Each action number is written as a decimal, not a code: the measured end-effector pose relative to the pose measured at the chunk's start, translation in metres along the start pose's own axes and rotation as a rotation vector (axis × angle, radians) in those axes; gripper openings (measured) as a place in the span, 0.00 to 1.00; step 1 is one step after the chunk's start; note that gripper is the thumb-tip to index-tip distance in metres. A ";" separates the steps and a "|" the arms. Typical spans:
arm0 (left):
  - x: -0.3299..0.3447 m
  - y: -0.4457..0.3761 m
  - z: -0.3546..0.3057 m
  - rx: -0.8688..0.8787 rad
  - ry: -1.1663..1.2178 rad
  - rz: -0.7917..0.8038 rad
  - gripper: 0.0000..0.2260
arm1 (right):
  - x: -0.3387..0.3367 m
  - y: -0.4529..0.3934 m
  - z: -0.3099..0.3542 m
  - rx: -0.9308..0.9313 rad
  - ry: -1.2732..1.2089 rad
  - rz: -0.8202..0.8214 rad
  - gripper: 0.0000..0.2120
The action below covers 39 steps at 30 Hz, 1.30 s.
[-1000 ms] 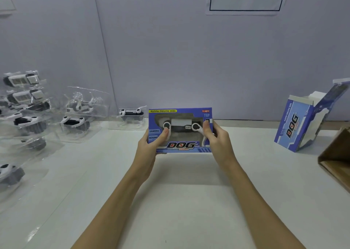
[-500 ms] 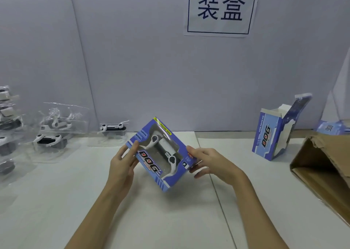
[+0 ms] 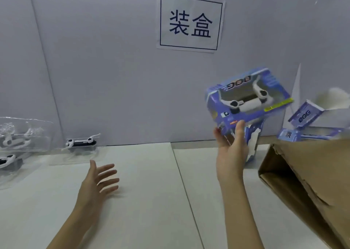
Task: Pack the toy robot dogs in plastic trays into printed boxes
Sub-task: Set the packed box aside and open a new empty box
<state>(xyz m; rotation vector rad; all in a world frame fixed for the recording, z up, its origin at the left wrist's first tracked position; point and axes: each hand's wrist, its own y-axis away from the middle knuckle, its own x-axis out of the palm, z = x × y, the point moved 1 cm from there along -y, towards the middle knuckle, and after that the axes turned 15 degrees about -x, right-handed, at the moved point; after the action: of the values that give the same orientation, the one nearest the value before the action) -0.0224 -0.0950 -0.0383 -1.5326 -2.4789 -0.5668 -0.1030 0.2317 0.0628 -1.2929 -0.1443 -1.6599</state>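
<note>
- The blue printed cardboard box with a clear window (image 3: 248,100), held in front of the person by both hands a second ago, is now up in the air on the right, tilted and turned so its "DOG" lettering reads upside down.
- The white and black toy robot dog (image 3: 246,101) shows through the window, so this box looks packed and closed.
- The right hand (image 3: 232,150) alone grips the box now, thumb on the front face at its lower edge, fingers behind it.
- The left hand (image 3: 98,182) has let go; it hovers low over the white worktop (image 3: 144,201), fingers spread and loose, holding nothing.
- The view has swung right: the brown corrugated carton (image 3: 306,176) with its open mouth now fills the lower right corner, just beside the raised box.
- My read: one pack cycle is done and the finished box is heading for the carton or the pile behind it.
- More blue printed boxes (image 3: 305,114) lie behind the carton, blurred; whether they are filled I can't tell.
- Another open blue box stands behind the right hand, mostly hidden.
- Clear plastic trays with toy dogs (image 3: 81,144) wait at the far left of the worktop, so plenty is left to pack; the free left hand sits on that side.
- A white paper sign with dark characters (image 3: 190,24) hangs on the grey wall.
</note>
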 end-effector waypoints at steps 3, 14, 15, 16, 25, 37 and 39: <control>0.005 0.001 0.002 -0.018 -0.050 0.015 0.31 | -0.008 -0.014 -0.003 -0.169 0.109 -0.200 0.27; 0.006 0.001 0.005 -0.025 -0.121 0.035 0.32 | -0.034 -0.082 -0.028 -0.431 1.489 0.407 0.14; 0.007 0.001 0.005 -0.026 -0.126 0.032 0.32 | -0.036 -0.091 -0.028 -0.375 1.600 0.458 0.16; 0.007 0.001 0.005 -0.025 -0.131 0.030 0.32 | -0.038 -0.099 -0.028 -0.332 1.675 0.495 0.18; 0.011 0.006 0.003 -0.026 -0.167 0.026 0.30 | -0.019 -0.061 -0.044 -0.642 1.657 0.632 0.12; 0.031 0.036 -0.004 0.259 -0.501 0.105 0.32 | 0.017 0.065 -0.049 -0.508 0.695 0.603 0.06; 0.039 0.041 -0.005 0.281 -0.492 0.184 0.35 | 0.018 0.070 -0.049 -0.289 0.554 0.592 0.05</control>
<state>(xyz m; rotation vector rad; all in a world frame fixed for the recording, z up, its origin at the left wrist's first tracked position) -0.0038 -0.0485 -0.0108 -1.9259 -2.5505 0.2108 -0.0827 0.1554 0.0254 -0.9016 0.7633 -1.4730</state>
